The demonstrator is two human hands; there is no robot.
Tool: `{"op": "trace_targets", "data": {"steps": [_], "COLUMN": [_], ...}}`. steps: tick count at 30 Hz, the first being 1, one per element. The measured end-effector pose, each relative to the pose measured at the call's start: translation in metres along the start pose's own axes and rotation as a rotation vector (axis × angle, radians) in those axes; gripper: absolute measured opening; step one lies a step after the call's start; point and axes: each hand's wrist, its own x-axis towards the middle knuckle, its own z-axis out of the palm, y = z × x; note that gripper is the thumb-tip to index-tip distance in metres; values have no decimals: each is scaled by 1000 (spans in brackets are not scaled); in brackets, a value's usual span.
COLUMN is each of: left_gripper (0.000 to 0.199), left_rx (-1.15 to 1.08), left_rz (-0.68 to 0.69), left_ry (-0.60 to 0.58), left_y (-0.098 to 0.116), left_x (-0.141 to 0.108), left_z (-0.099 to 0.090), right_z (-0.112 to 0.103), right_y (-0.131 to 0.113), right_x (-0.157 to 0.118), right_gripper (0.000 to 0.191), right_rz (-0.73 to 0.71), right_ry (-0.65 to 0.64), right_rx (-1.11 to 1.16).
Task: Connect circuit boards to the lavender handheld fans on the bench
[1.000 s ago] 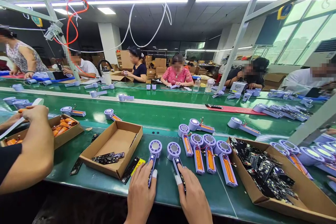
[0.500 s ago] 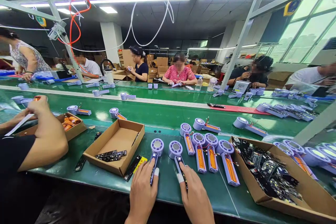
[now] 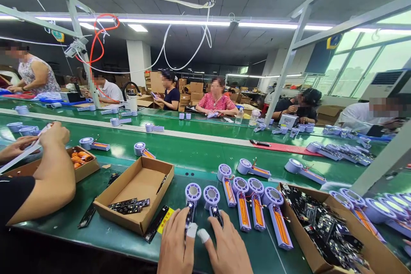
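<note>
Here, in the head view, left hand (image 3: 175,244) low over the near edge of the green conveyor belt (image 3: 199,175), fingers loosely spread, fingertips at the black circuit board (image 3: 190,214) of a lilac fan (image 3: 193,192), no clear pinch. White tape (image 3: 192,230) around one finger. Right hand (image 3: 226,246) just beside it, also spread, fingertips at the second fan (image 3: 211,197), white-taped too. Farther right, four more fans with orange batteries, then a cardboard box (image 3: 324,227) heaped with circuit boards. To the left, a cardboard tray (image 3: 133,192) holding a few boards. At far left, a co-worker's hands (image 3: 54,135) around a white strip (image 3: 24,152), above a small box of orange parts (image 3: 81,158). Beyond, more fans along a second belt, seated workers, stacked cartons.
</note>
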Motion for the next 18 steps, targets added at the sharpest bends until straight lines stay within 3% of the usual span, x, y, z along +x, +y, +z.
{"op": "trace_targets", "data": {"steps": [5, 8, 12, 18], "left_gripper": [44, 42, 37, 29], "left_rx": [-68, 1, 103, 232], "left_rz": [28, 82, 94, -50], "left_ry": [42, 57, 128, 300], "left_y": [-21, -36, -40, -24], "left_x": [5, -1, -12, -15], "left_z": [13, 27, 59, 95], "right_z": [3, 6, 9, 20], "right_y": [-34, -37, -6, 37], "right_x": [40, 60, 104, 232], "right_gripper": [29, 23, 22, 31], "right_rz": [194, 219, 187, 275], "right_ry": [-141, -180, -235, -385], "right_rx": [-100, -110, -96, -75]}}
